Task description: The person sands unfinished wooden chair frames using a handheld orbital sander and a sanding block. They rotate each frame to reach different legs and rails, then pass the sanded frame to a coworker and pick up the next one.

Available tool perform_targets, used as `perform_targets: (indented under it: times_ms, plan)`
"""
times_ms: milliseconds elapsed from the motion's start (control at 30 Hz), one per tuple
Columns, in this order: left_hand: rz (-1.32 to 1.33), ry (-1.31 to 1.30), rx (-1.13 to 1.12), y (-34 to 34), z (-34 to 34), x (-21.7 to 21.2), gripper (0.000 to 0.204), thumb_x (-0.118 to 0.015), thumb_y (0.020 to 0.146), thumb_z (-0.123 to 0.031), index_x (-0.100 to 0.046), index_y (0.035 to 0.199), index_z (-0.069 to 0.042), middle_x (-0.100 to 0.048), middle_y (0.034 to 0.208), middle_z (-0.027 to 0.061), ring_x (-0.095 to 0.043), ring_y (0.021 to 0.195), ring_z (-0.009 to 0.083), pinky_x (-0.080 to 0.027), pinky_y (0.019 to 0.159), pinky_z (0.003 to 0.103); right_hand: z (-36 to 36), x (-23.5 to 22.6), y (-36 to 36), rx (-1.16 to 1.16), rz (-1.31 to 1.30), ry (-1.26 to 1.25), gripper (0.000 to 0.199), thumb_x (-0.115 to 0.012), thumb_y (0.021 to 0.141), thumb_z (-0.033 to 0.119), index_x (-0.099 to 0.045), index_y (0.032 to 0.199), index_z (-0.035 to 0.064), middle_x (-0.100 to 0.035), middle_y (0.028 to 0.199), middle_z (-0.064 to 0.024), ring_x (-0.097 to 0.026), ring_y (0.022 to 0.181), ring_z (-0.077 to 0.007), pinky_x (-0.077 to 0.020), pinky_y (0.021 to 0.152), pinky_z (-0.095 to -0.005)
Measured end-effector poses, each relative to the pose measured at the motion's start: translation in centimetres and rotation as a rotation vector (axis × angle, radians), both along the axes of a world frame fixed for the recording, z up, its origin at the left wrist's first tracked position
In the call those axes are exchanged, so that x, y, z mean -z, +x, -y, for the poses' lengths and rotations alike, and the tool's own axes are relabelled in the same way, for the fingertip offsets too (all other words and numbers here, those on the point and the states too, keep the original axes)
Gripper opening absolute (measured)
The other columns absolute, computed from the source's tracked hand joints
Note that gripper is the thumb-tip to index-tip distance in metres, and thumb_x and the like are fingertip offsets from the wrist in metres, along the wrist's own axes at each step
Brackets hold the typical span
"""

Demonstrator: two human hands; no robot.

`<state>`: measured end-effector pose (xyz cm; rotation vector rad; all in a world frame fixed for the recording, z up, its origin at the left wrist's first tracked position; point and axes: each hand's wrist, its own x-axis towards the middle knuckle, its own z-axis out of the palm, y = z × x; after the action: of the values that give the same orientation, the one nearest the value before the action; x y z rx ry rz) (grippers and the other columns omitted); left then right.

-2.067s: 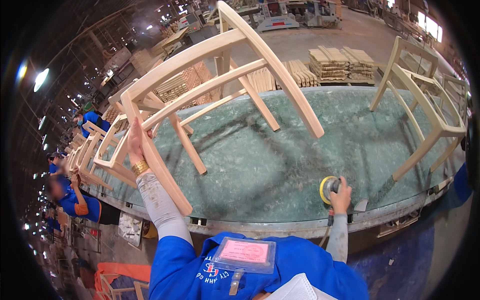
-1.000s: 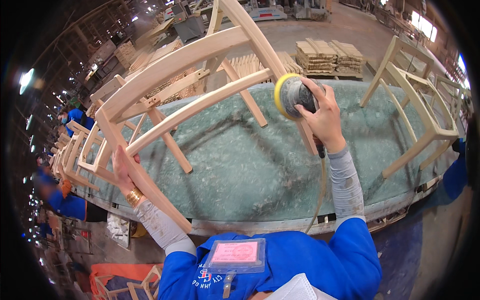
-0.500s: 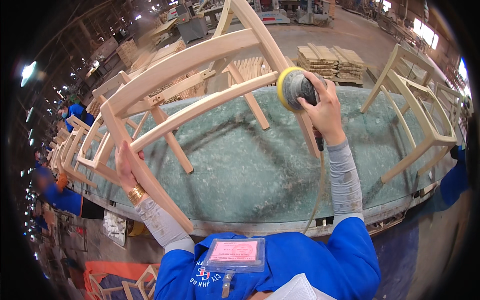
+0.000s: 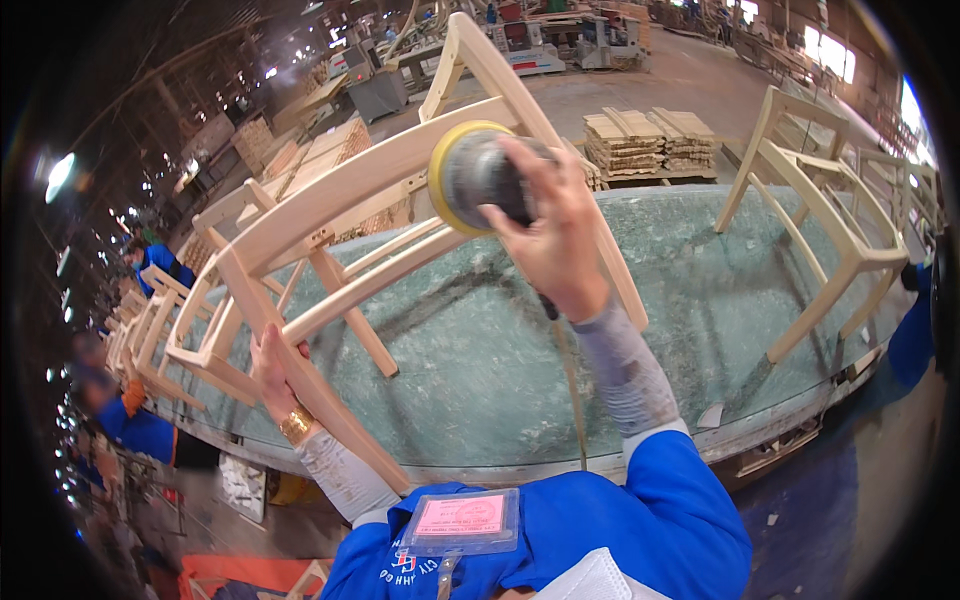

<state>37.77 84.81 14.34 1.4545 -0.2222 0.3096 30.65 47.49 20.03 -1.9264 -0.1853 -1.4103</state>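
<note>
A pale, unfinished wooden chair frame [image 4: 340,300] stands tilted on the green-topped table in front of me. My left hand [image 4: 275,370] is wrapped round its near left leg, just below where a rail joins it. In my right hand [image 4: 560,220] is a round power sander [image 4: 487,180] with a yellow pad rim and a dark body. The sander is at the chair's long rails, its pad facing left; whether it touches the wood I cannot tell. A thin hose [image 4: 572,400] hangs from it down to the table's near edge.
The worktable [image 4: 480,400] has a dusty green top. Another wooden chair frame [image 4: 850,245] stands at its right, and several more line the left. Stacked wooden slats [image 4: 650,140] lie beyond the table. A person in blue [image 4: 140,425] is at the far left.
My right hand has moved the sander left, from the chair's right leg to over the long rails. The chair and my left hand have shifted slightly right and down in view.
</note>
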Motion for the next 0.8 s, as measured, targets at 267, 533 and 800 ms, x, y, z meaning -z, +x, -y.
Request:
perform_targets:
  times_ms: [267,533,800]
  plan:
    - [0.016,0.04,-0.006,-1.6,-0.2,0.4,0.039,-0.055,0.088,-0.041,-0.046,0.1,-0.005,-0.053,0.063,0.0105,-0.053,0.05,0.0176,-0.042,0.044,0.026,-3.3,-0.5,5.0,0.075,0.047,0.116,0.074,-0.077,0.06,0.005,-0.05,0.125,0.0303,-0.045,0.111,-0.0164,-0.058,0.093,-0.0279,-0.0524,0.072,-0.036]
    - [-0.089,0.038,0.027,-1.1,-1.2,0.7,0.043,-0.051,0.089,-0.044,-0.044,0.102,-0.004,-0.053,0.063,0.0127,-0.053,0.052,0.02,-0.043,0.046,0.028,-3.9,-0.6,5.0,0.167,0.102,0.266,0.048,-0.056,0.076,0.005,-0.058,0.117,0.0306,-0.044,0.106,-0.0174,-0.055,0.079,-0.0272,-0.0493,0.061,-0.0349]
    - [-0.067,0.092,0.067,-0.5,-0.7,0.3,0.045,-0.049,0.09,-0.046,-0.047,0.102,-0.002,-0.054,0.065,0.0123,-0.053,0.056,0.0187,-0.043,0.051,0.028,-3.3,0.1,5.3,0.156,0.111,0.268,0.045,-0.054,0.078,0.006,-0.058,0.116,0.0301,-0.046,0.112,-0.0208,-0.055,0.079,-0.0281,-0.0492,0.061,-0.0359]
